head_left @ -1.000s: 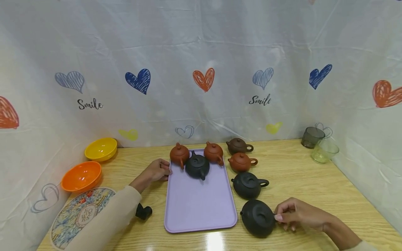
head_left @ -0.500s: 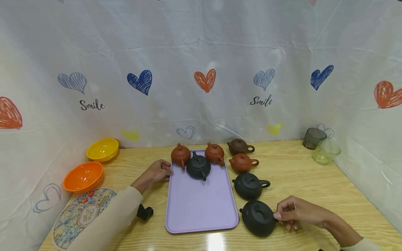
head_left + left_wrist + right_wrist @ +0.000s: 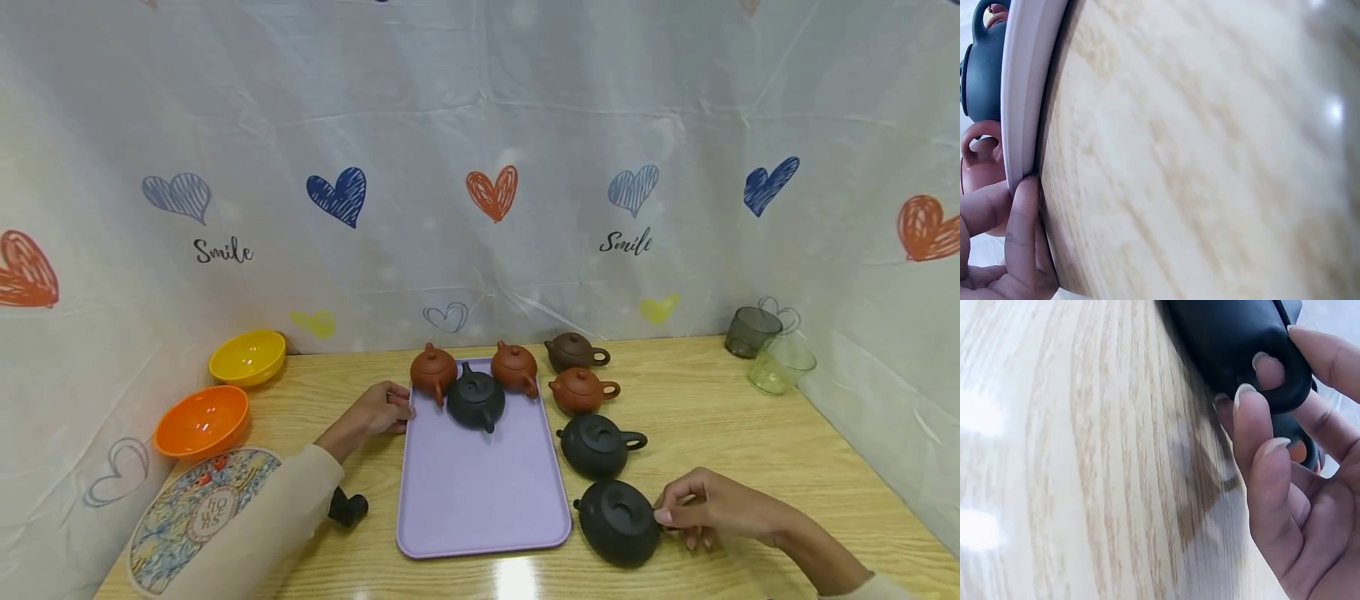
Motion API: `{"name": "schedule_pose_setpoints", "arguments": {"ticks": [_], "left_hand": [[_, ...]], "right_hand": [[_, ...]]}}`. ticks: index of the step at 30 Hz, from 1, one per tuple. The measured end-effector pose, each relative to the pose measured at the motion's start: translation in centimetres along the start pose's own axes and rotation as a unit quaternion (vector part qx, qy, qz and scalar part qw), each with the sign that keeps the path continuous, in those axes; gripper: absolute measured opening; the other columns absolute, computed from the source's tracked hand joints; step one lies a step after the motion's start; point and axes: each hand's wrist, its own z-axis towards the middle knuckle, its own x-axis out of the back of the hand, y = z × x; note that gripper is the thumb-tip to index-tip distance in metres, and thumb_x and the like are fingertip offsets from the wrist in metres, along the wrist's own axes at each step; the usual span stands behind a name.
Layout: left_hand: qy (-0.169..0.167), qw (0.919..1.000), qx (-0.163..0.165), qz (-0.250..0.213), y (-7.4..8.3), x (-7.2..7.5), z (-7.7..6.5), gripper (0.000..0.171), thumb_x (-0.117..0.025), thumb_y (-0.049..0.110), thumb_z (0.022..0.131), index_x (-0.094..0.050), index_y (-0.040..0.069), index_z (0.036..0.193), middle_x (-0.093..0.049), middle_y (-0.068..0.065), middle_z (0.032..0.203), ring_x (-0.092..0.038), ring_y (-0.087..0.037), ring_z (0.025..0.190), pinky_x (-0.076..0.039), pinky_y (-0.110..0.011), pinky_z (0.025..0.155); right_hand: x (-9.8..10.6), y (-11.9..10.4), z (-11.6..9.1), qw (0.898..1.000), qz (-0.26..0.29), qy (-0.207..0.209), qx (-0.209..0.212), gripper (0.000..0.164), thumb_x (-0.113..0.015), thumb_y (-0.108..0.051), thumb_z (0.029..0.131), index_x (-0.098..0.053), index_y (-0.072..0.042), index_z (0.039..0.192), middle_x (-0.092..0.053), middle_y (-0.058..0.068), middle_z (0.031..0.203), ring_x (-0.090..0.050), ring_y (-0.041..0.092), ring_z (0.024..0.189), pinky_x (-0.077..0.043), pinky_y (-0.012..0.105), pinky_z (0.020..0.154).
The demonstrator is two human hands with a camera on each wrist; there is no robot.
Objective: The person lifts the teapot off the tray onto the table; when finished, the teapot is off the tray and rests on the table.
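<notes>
My left hand (image 3: 373, 408) pinches the left rim of a lilac tray (image 3: 483, 492); in the left wrist view the thumb and fingers meet at the white-looking tray edge (image 3: 1032, 81). At the tray's far end sit two reddish-brown teapots (image 3: 433, 372) and, between them, a black teapot (image 3: 476, 402). At the lower right, my right hand (image 3: 708, 507) holds the front black teapot (image 3: 618, 523) by its handle. In the right wrist view, thumb and fingers pinch that looped handle (image 3: 1297, 378), one fingertip showing through the loop. The teapot appears to rest on the wooden table.
Right of the tray stand another black teapot (image 3: 596, 444), a reddish-brown teapot (image 3: 579, 392) and a dark brown teapot (image 3: 572, 353). Two transparent cups (image 3: 780, 367) are at the back right. Yellow (image 3: 247, 357) and orange bowls (image 3: 201, 423), a round patterned mat (image 3: 206, 512) and a small black object (image 3: 347, 507) lie left.
The whole head view shifts slightly to the right. Both hands keep their holds, and the teapots and tray stay in place relative to one another.
</notes>
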Motion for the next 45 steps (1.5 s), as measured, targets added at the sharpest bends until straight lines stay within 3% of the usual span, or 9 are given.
{"name": "schedule_pose_setpoints", "arguments": {"ticks": [6, 13, 16, 30, 38, 45], "left_hand": [[-0.002, 1.0000, -0.001, 0.001, 0.1, -0.1, 0.0, 0.039, -0.065, 0.002, 0.094, -0.050, -0.005, 0.130, -0.056, -0.020, 0.117, -0.063, -0.020, 0.091, -0.060, -0.029, 0.074], [0.000, 1.0000, 0.002, 0.007, 0.3, -0.1, 0.0, 0.039, -0.065, 0.002, 0.094, -0.050, -0.005, 0.129, -0.056, -0.020, 0.117, -0.063, -0.021, 0.091, -0.060, -0.029, 0.074], [-0.001, 1.0000, 0.004, 0.006, 0.3, -0.1, 0.1, 0.039, -0.064, 0.002, 0.094, -0.050, -0.004, 0.130, -0.056, -0.019, 0.118, -0.063, -0.021, 0.092, -0.060, -0.029, 0.075], [-0.010, 0.9998, 0.015, -0.006, 0.5, 0.0, 0.1, 0.038, -0.064, 0.001, 0.094, -0.050, -0.005, 0.129, -0.057, -0.019, 0.116, -0.063, -0.020, 0.092, -0.060, -0.028, 0.074], [-0.011, 0.9998, 0.014, -0.004, 0.4, 0.1, -0.1, 0.041, -0.066, 0.003, 0.091, -0.050, -0.005, 0.128, -0.060, -0.018, 0.110, -0.064, -0.019, 0.089, -0.060, -0.028, 0.075], [-0.013, 0.9998, 0.011, -0.007, 0.5, 0.3, -0.3, 0.043, -0.067, 0.002, 0.089, -0.049, -0.006, 0.128, -0.058, -0.017, 0.110, -0.063, -0.019, 0.087, -0.060, -0.028, 0.075]], "right_hand": [[0.7, -0.4, -0.6, 0.999, -0.006, 0.034, -0.014, 0.020, -0.055, -0.014, 0.103, -0.068, 0.000, 0.109, -0.066, 0.000, 0.083, -0.063, 0.008, 0.066, -0.056, 0.029, 0.056], [2.0, -2.4, -0.6, 0.994, -0.061, 0.087, -0.018, 0.025, -0.053, -0.018, 0.104, -0.065, 0.002, 0.113, -0.062, 0.021, 0.089, -0.063, 0.029, 0.067, -0.055, 0.036, 0.058], [2.1, -3.5, 0.2, 0.992, -0.076, 0.105, -0.005, 0.026, -0.054, -0.019, 0.104, -0.063, 0.004, 0.114, -0.061, 0.023, 0.091, -0.062, 0.034, 0.068, -0.054, 0.037, 0.057], [-0.2, -9.9, 8.7, 0.982, -0.073, 0.176, 0.010, 0.025, -0.068, -0.026, 0.096, -0.068, -0.002, 0.102, -0.063, 0.020, 0.099, -0.064, 0.021, 0.068, -0.055, 0.033, 0.057], [-1.9, -11.3, 12.9, 0.984, -0.041, 0.174, -0.007, 0.026, -0.068, -0.027, 0.096, -0.070, -0.001, 0.101, -0.072, 0.010, 0.097, -0.065, 0.020, 0.068, -0.055, 0.029, 0.059], [-2.6, -12.1, 15.5, 0.980, -0.047, 0.187, -0.041, 0.025, -0.068, -0.029, 0.094, -0.073, -0.005, 0.100, -0.074, 0.016, 0.104, -0.063, 0.017, 0.066, -0.054, 0.028, 0.059]]}}
